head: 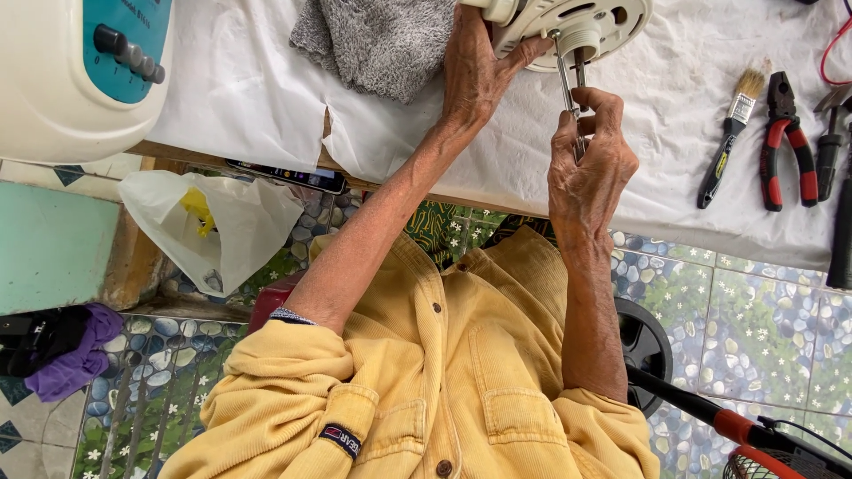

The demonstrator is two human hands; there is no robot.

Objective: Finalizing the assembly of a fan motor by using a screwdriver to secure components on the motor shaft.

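The left hand [475, 71] grips the rim of a white round fan part [577, 22], cut off by the top edge, on the white cloth-covered table [248, 89]. The right hand [590, 164] is closed around a thin metal tool [572, 89] whose tip meets the part's hub; its lower end is hidden in the fist. Farther right lie a paintbrush [732, 133] and red-handled pliers [785, 142], above a pebble-patterned tiled floor [754, 328].

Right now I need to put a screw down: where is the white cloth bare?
Bare cloth lies between the cream appliance and the grey towel, and between the right hand and the paintbrush. Crowded at the pliers.
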